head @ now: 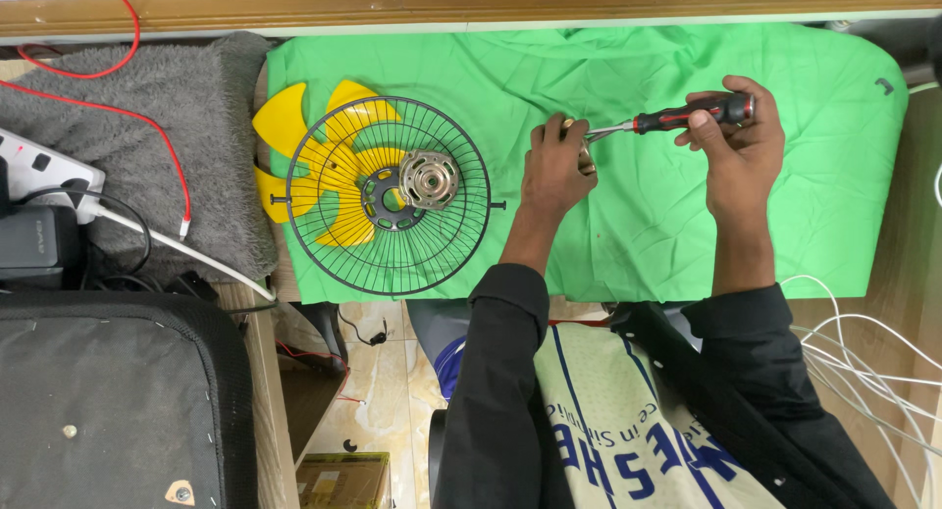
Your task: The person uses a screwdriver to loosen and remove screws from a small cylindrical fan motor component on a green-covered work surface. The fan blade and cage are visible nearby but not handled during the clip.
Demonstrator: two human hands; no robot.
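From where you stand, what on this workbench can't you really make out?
- Small metal part in the left hand: mostly covered by the fingers in the head view, so its kind is unclear.
- Screwdriver tip: hidden where it meets that part.
- Yellow fan blade: partly behind the black wire fan guard.
- Power strip: cut off by the left edge.
- Right hand grips the handle, covering part of it.

small part [581, 148] mostly hidden by left hand [554, 171]

Screwdriver [677, 117] in right hand [736, 141]
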